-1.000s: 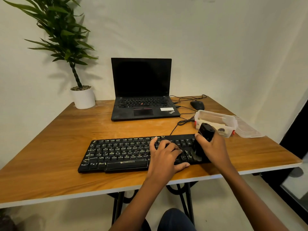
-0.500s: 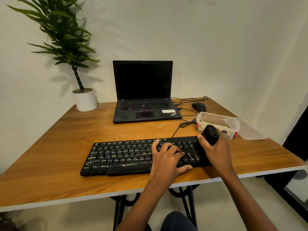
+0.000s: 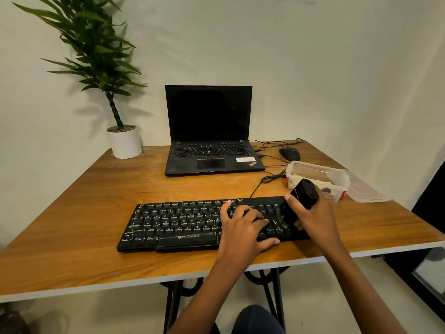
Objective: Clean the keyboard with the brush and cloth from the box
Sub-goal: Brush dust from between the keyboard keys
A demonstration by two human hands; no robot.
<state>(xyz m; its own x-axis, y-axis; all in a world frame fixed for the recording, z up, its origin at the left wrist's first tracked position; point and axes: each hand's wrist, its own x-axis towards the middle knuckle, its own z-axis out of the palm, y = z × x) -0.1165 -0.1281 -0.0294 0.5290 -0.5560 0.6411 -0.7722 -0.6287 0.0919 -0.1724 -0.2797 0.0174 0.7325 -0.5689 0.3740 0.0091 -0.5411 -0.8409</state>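
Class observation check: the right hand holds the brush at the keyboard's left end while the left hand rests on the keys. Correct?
No. The head view shows the brush at the right end of the keyboard; the rest holds.

Single head-worn wide-angle view from above the worktop's [image 3: 72, 237] near edge, facing forward and down across it toward the back wall [image 3: 313, 68]; keyboard [image 3: 180, 222] close below, laptop [image 3: 209, 131] farther back near the wall.

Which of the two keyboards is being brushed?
The separate black keyboard at the front; the right hand holds the brush on it. The laptop behind is untouched.
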